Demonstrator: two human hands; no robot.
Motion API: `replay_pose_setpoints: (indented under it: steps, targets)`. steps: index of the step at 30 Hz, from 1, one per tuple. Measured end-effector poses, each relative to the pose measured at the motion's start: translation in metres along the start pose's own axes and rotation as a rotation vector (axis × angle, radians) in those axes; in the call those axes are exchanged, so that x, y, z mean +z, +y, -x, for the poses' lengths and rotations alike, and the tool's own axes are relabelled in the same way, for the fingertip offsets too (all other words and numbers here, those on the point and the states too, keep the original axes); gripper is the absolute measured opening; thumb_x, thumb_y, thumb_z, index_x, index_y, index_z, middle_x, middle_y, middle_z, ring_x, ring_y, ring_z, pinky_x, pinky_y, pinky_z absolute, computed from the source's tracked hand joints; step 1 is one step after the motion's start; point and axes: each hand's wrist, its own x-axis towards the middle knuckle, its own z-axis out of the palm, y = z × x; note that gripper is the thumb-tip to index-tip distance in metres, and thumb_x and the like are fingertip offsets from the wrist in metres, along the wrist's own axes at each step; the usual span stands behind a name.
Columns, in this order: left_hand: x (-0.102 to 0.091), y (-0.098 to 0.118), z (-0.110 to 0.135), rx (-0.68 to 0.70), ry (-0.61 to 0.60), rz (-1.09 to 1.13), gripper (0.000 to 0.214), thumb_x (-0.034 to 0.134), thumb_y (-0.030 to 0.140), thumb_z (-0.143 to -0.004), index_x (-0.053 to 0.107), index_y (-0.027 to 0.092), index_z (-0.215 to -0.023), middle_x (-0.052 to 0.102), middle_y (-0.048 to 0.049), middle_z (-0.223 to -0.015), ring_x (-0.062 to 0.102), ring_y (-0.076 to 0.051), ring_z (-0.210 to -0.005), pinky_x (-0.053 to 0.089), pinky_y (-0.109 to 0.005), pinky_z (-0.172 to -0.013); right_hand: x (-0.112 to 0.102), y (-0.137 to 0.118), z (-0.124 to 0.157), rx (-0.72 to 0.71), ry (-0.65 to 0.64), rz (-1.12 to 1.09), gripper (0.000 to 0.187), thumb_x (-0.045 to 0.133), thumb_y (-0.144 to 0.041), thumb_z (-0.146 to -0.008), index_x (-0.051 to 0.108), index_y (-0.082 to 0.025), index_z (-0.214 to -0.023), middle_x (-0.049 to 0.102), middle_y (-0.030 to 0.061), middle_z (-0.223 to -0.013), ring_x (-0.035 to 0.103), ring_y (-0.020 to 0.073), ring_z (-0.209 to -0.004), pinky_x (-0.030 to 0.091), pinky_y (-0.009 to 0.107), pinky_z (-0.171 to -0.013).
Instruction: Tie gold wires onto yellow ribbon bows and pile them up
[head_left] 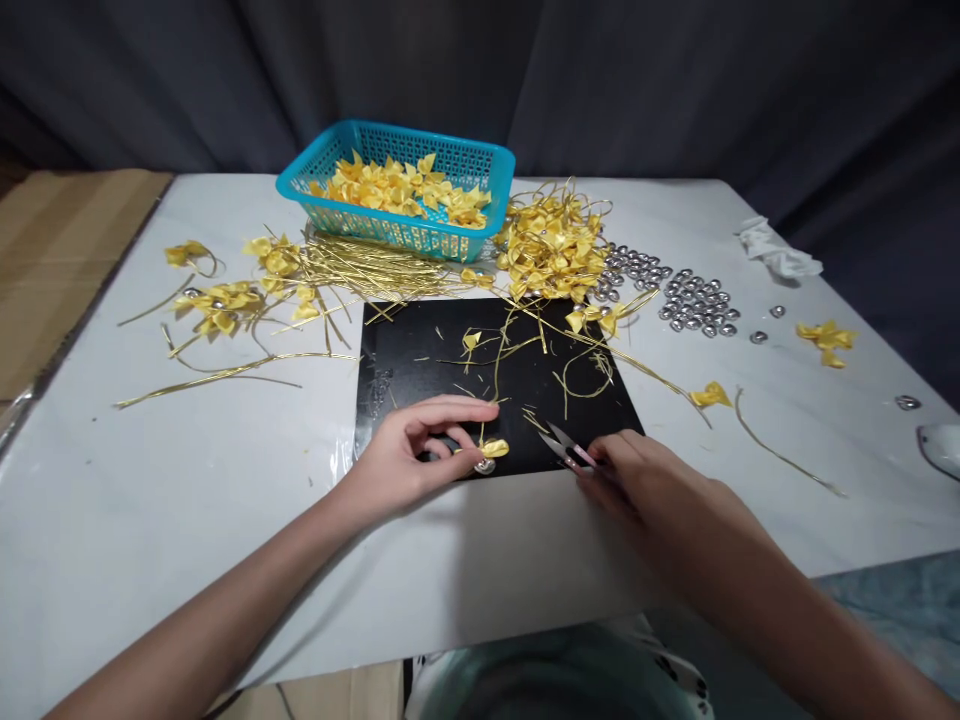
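My left hand (409,450) rests at the near edge of a black mat (450,370), its fingers pinched round a small yellow ribbon bow (493,449) with a silver bead (484,466) under it and a gold string rising from it. My right hand (645,475) lies to the right, its fingers closed on small thread snips (564,446) whose blades point left towards the bow, a short gap away. Gold string offcuts lie scattered over the mat.
A teal basket (465,160) of yellow bows stands at the back centre. Beside it lie a bundle of gold strings (360,268), a pile of finished bows (551,245) and silver beads (694,305). Loose bows lie at left (221,298) and right (825,338). A white cloth (776,252) sits far right.
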Motion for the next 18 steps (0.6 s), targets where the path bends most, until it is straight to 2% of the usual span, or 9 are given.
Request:
replay_pose_setpoints:
  steps: [6,8,12,15,18]
  targets:
    - [0.000,-0.001,0.000,0.013,-0.016,-0.027,0.030,0.065,0.015,-0.073,0.068,0.018,-0.102,0.058,-0.0095,-0.121,0.057,-0.004,-0.064,0.046,-0.014,-0.054,0.006,0.005,-0.009,0.032,0.130,-0.008,0.025,0.032,-0.028,-0.090,0.052,-0.019,-0.078,0.060,0.0092,-0.082,0.058,0.0226,-0.076,0.039,0.029,-0.054]
    - [-0.001,-0.001,0.000,0.009,-0.020,-0.029,0.031,0.066,0.015,-0.072,0.067,0.019,-0.103,0.057,-0.0091,-0.122,0.057,-0.004,-0.064,0.046,-0.013,-0.053,0.003,0.007,-0.015,0.035,0.108,-0.052,0.026,0.029,-0.028,-0.090,0.048,-0.019,-0.076,0.060,0.0086,-0.077,0.057,0.0213,-0.070,0.038,0.028,-0.054]
    - [0.000,0.000,0.000,-0.008,-0.027,-0.026,0.033,0.066,0.014,-0.072,0.066,0.018,-0.105,0.056,-0.0089,-0.124,0.057,-0.003,-0.064,0.046,-0.013,-0.053,-0.006,0.008,-0.023,0.075,-0.020,-0.234,0.026,0.024,-0.032,-0.092,0.045,-0.020,-0.081,0.060,0.0047,-0.069,0.055,0.0179,-0.058,0.037,0.027,-0.052]
    - [0.000,0.001,0.000,-0.016,-0.034,-0.026,0.034,0.066,0.014,-0.072,0.066,0.018,-0.105,0.056,-0.0088,-0.124,0.056,-0.002,-0.062,0.045,-0.013,-0.053,-0.008,0.007,-0.028,0.063,-0.071,-0.371,0.027,0.023,-0.034,-0.092,0.044,-0.022,-0.081,0.058,0.0021,-0.067,0.055,0.0174,-0.061,0.038,0.026,-0.055]
    - [-0.001,0.000,0.000,-0.015,-0.042,-0.034,0.035,0.066,0.014,-0.071,0.065,0.018,-0.106,0.055,-0.0089,-0.125,0.055,-0.001,-0.061,0.044,-0.012,-0.052,-0.005,0.004,-0.032,0.101,-0.078,-0.399,0.027,0.024,-0.035,-0.091,0.043,-0.021,-0.077,0.057,0.0019,-0.067,0.054,0.0175,-0.062,0.037,0.026,-0.056]
